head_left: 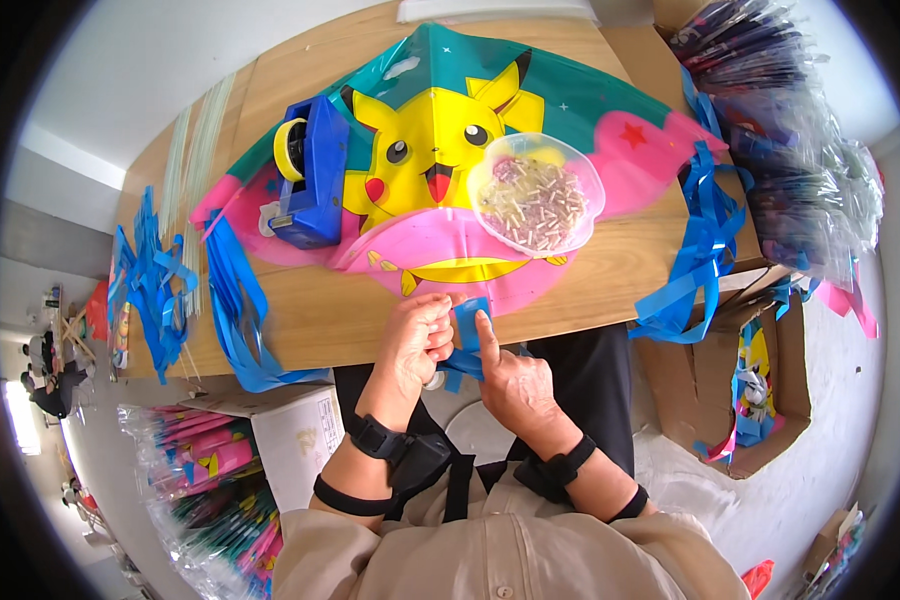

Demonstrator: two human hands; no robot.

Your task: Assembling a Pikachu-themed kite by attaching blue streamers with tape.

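Note:
At the table's near edge, my left hand (420, 342) has its fingers curled, with thumb and forefinger pinched at the side of a blue plastic strip (468, 322). My right hand (515, 383) grips the same strip from the other side, its index finger laid along it and the other fingers folded. Just beyond my hands lies a kite sheet (410, 110) in teal and pink, printed with a yellow cartoon character. On the sheet rest a clear plastic tub (595, 205) of small tube-shaped pieces and a blue tape dispenser (322, 170) with a yellow roll.
Blue ribbon bundles hang over the table (590, 300) edge at left (235, 300) and right (700, 260). Thin pale rods (205, 140) lie at far left. Bagged kites (810, 180) pile at right, above an open carton (780, 420). More bagged kites (210, 470) and a white box (300, 445) stand below left.

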